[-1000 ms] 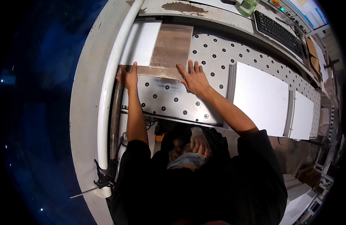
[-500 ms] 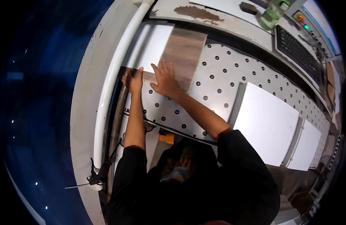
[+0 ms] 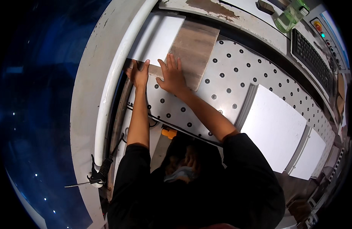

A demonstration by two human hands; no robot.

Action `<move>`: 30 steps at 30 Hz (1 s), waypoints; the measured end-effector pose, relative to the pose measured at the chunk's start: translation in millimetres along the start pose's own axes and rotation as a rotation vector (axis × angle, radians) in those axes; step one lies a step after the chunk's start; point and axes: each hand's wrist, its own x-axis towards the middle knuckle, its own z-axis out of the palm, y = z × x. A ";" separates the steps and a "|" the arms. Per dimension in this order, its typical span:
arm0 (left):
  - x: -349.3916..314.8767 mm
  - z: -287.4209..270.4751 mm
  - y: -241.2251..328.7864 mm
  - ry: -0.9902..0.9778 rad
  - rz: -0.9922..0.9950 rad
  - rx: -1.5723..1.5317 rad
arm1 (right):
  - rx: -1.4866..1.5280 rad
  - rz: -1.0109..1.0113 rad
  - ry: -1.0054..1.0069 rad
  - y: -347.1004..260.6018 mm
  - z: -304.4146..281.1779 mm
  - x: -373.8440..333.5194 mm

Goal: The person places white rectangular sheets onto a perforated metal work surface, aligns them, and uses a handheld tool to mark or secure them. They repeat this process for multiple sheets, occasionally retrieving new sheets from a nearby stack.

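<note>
A white panel (image 3: pixel 157 33) lies on top of a brown wood-grain board (image 3: pixel 197 47), whose right part and near edge show beyond it. My right hand (image 3: pixel 173 77) lies with spread fingers on the board, its fingertips beside the panel's near right corner. At the near left corner of the pair is my left hand (image 3: pixel 138 75), thumb and fingers apart, touching the near edge. Some of its fingers are partly hidden there. Both boards rest on a metal table (image 3: pixel 206 91) dotted with small round black fittings.
White panels with grey edges, a larger one (image 3: pixel 277 122) and a smaller one (image 3: pixel 311 152), lie to the right. A white tube rail (image 3: pixel 111 84) runs along the left, an air gun (image 3: pixel 101 173) at its near end. Behind are a keyboard (image 3: pixel 311 57), green bottle (image 3: pixel 288 21) and control buttons (image 3: pixel 323 35).
The whole view has shifted slightly. Both hands keep nearly the same places against the white panel and the brown board.
</note>
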 end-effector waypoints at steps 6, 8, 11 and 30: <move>-4.2 -6.8 9.2 -0.029 -0.016 -0.013 | -0.051 -0.015 0.034 1.0 4.5 -0.5; -3.5 -7.1 7.1 -0.016 -0.012 -0.014 | -0.052 -0.022 0.058 -0.4 6.2 -0.2; -3.9 -5.6 -0.3 0.004 -0.014 -0.012 | -0.039 -0.022 0.082 -3.9 13.6 -2.6; 17.5 34.9 -18.1 0.156 0.097 0.140 | -0.235 -0.019 0.016 -32.2 7.2 -42.0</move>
